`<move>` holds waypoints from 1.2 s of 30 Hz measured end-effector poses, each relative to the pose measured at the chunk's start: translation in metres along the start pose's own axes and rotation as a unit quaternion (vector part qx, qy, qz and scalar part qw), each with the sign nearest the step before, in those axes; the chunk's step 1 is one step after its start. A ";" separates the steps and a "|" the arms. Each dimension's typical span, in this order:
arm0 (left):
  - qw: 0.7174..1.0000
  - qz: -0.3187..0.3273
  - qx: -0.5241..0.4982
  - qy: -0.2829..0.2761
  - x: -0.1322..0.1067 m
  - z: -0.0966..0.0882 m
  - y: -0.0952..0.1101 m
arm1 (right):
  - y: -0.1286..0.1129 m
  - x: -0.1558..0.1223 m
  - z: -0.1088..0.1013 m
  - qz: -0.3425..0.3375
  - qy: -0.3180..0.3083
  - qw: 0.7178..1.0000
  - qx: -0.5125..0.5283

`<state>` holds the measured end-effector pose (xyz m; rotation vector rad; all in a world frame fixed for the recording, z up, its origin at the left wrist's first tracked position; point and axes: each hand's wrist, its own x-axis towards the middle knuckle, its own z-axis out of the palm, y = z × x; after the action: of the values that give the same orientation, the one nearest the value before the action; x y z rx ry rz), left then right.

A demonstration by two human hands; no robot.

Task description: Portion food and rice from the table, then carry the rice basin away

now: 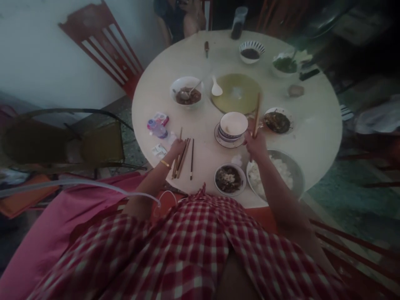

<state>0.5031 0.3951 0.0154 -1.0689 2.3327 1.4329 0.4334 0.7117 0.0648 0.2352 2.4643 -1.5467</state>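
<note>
My right hand point(255, 145) is closed round several chopsticks point(257, 112), which stand tilted up beside the stacked bowls point(233, 124). The stack rests on a small patterned plate point(230, 143). At the near left of the table, my left hand point(177, 149) is closed on a chopstick point(181, 133) whose tip shows above the fingers. Just right of that hand, loose chopsticks point(184, 158) lie side by side, and a single dark chopstick point(192, 160) lies a little apart. The exact number in either hand is hard to see.
On the round table point(200, 125) stand a bowl of dark food point(230, 179), a metal basin of white food point(278, 171), a plate of greens point(277, 121) and a bowl with a metal spoon point(187, 93). A white spoon point(216, 88) touches the yellowish round centre point(239, 93). A person point(179, 18) sits opposite.
</note>
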 end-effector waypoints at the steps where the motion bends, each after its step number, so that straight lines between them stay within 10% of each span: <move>1: 0.999 -0.001 0.050 0.017 -0.001 0.003 -0.011 | 0.001 -0.015 0.004 0.010 -0.009 0.999 0.033; 7: 0.942 0.000 0.330 0.069 0.001 0.035 -0.040 | 0.012 -0.090 0.042 0.104 -0.160 0.971 0.141; 23: 0.908 0.044 0.416 0.016 0.005 0.070 -0.026 | 0.036 -0.122 0.081 0.135 -0.235 0.954 0.126; 36: 0.850 0.094 0.519 0.003 0.005 0.043 -0.039 | 0.055 -0.142 0.109 0.069 -0.229 0.970 0.040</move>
<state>0.5172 0.4185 -0.0357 -0.5024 2.6381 0.0302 0.5946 0.6349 0.0101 0.0508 1.9886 -1.4496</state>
